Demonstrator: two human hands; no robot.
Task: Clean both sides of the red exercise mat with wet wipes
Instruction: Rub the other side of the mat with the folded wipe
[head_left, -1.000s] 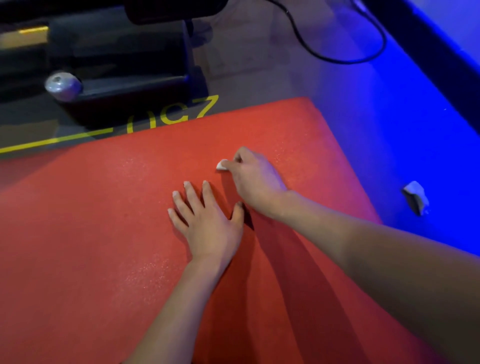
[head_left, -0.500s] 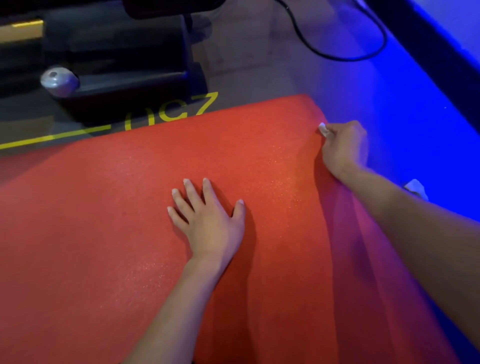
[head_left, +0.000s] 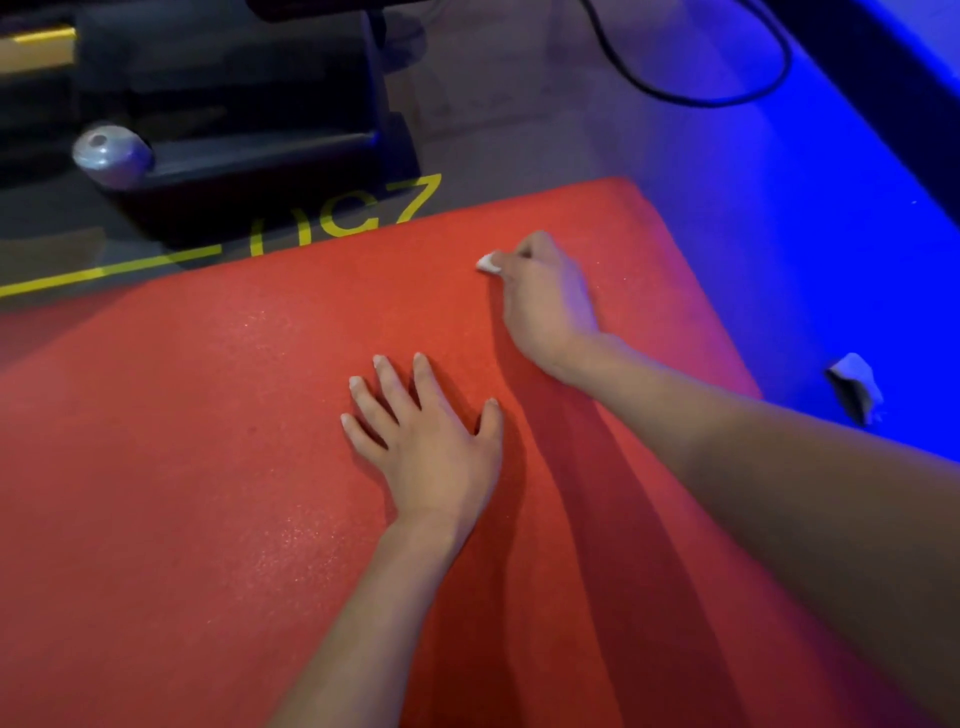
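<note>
On the floor, the red exercise mat (head_left: 208, 467) lies flat and fills most of the view, its far edge beside the yellow floor marking (head_left: 343, 223). Near the mat's centre, the left hand (head_left: 431, 441) rests palm-down with fingers straight and spread, steadying the mat. Toward the far right corner of the mat, the right hand (head_left: 545, 296) grips a bunched wet wipe (head_left: 487, 263), pressed to the surface. Right of the mat, a crumpled wipe (head_left: 854, 384) lies on the floor. Step in hand: wiping the upper face. The next move probably calls for firm strokes across unwiped areas.
</note>
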